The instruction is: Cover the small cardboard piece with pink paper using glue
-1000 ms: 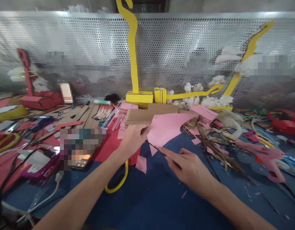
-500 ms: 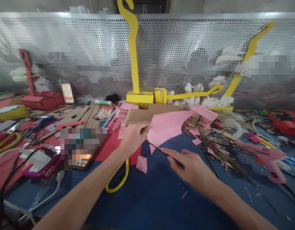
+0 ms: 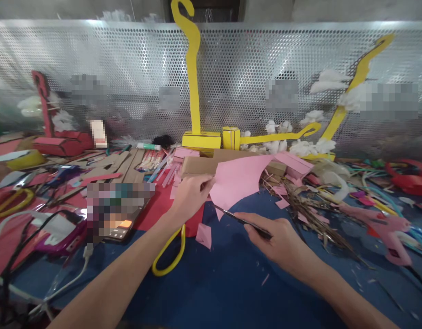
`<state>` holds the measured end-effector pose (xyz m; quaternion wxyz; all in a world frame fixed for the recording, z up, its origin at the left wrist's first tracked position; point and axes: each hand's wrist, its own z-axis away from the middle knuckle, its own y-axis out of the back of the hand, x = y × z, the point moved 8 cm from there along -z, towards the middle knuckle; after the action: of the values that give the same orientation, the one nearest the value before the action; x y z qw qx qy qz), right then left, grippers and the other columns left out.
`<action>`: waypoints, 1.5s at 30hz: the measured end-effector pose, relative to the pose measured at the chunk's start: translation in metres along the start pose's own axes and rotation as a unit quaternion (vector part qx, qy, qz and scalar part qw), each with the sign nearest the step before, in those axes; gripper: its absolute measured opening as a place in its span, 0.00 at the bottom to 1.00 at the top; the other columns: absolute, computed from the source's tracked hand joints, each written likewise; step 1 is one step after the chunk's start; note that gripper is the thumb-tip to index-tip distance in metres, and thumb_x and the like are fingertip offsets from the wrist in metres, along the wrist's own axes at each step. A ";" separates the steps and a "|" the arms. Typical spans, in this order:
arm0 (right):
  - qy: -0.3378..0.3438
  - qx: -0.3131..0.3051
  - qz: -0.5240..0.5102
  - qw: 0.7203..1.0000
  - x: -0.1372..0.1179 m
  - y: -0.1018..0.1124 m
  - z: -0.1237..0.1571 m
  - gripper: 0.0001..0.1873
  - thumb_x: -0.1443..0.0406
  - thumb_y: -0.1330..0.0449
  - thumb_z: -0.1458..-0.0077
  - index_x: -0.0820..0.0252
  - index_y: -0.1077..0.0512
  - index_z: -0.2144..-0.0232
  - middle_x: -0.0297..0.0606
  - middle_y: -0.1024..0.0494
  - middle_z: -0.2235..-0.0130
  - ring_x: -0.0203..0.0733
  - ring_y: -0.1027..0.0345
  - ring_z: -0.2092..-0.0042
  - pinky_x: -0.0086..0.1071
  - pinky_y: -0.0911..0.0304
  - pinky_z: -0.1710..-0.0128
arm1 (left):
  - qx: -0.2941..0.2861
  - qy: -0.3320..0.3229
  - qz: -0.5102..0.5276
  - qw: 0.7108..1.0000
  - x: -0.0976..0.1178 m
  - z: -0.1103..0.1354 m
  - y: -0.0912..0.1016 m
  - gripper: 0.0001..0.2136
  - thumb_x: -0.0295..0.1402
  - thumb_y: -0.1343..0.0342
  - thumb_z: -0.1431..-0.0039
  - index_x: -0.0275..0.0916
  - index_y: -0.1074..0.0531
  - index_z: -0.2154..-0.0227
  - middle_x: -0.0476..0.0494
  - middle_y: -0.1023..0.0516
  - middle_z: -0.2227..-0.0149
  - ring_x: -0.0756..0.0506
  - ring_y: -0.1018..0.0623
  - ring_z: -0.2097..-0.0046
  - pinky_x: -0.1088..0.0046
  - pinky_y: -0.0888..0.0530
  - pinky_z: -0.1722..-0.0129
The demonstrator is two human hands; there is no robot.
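My left hand [image 3: 189, 196] pinches the left edge of a pink paper sheet [image 3: 240, 180] and holds it up above the blue table top [image 3: 224, 278]. My right hand [image 3: 282, 240] is closed around a thin dark blade-like tool [image 3: 238, 219], perhaps scissors, whose tip touches the lower edge of the pink paper. A small pink offcut [image 3: 203, 235] lies on the blue surface just below the paper. A brown cardboard box [image 3: 197, 165] sits right behind my left hand.
A phone [image 3: 117, 214] and cables lie at the left. A yellow loop [image 3: 170, 253] lies under my left forearm. Dry twigs [image 3: 310, 212] and a pink glue gun [image 3: 385, 230] sit at the right. Yellow cardboard shapes [image 3: 195, 91] stand against the perforated metal panel [image 3: 129, 82].
My right hand has drawn back slightly toward me and to the right, with the tool's tip staying at the paper's lower edge. The left hand keeps its hold on the paper.
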<state>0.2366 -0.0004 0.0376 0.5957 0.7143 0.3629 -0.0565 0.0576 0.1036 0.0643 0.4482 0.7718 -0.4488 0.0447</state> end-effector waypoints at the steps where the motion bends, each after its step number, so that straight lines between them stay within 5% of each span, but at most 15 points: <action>1: -0.006 -0.003 -0.004 1.000 0.002 -0.001 0.000 0.20 0.63 0.48 0.33 0.56 0.24 0.44 0.25 0.37 0.83 0.32 0.56 0.82 0.29 0.54 0.80 | -0.001 0.001 -0.001 1.000 0.000 0.000 0.000 0.17 0.35 0.50 0.32 0.38 0.34 0.78 0.51 0.33 0.78 0.50 0.36 0.74 0.71 0.43 0.71; 6: -0.017 -0.001 -0.009 1.000 0.009 -0.002 0.002 0.20 0.62 0.48 0.33 0.55 0.25 0.43 0.24 0.42 0.83 0.32 0.58 0.81 0.30 0.56 0.80 | -0.002 0.006 -0.003 1.000 -0.002 0.000 0.000 0.16 0.35 0.50 0.32 0.39 0.33 0.78 0.50 0.33 0.78 0.49 0.35 0.74 0.71 0.42 0.71; 18: 0.017 0.007 0.025 1.000 0.001 -0.001 0.004 0.20 0.64 0.48 0.34 0.54 0.24 0.44 0.28 0.29 0.81 0.33 0.45 0.82 0.30 0.49 0.79 | 0.015 0.033 -0.005 0.999 -0.014 -0.001 0.007 0.17 0.39 0.51 0.30 0.39 0.30 0.74 0.50 0.31 0.76 0.49 0.33 0.73 0.72 0.41 0.71; 29: 0.016 0.004 0.017 1.000 -0.001 -0.001 0.002 0.21 0.63 0.49 0.33 0.54 0.25 0.43 0.27 0.30 0.83 0.35 0.46 0.83 0.30 0.46 0.79 | 0.007 0.013 0.003 1.000 -0.006 -0.001 0.004 0.17 0.36 0.50 0.31 0.39 0.33 0.77 0.51 0.33 0.78 0.49 0.34 0.74 0.71 0.41 0.70; 39: 0.088 0.051 0.111 0.989 -0.004 -0.011 0.004 0.21 0.64 0.52 0.30 0.56 0.28 0.41 0.28 0.27 0.80 0.36 0.38 0.79 0.36 0.31 0.61 | -0.004 0.003 0.003 1.000 -0.001 0.001 -0.002 0.17 0.37 0.51 0.30 0.39 0.33 0.76 0.50 0.31 0.77 0.49 0.33 0.73 0.70 0.41 0.69; 45: 0.100 0.021 0.142 0.985 -0.016 -0.016 0.003 0.22 0.65 0.53 0.31 0.59 0.27 0.41 0.31 0.27 0.80 0.39 0.33 0.78 0.33 0.32 0.68 | 0.007 0.008 -0.004 1.000 -0.001 -0.001 0.004 0.18 0.38 0.52 0.30 0.40 0.33 0.77 0.49 0.30 0.77 0.48 0.32 0.73 0.70 0.40 0.69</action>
<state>0.2166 -0.0095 0.0322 0.5430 0.7731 0.3145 0.0928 0.0544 0.1042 0.0666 0.4469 0.7762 -0.4416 0.0520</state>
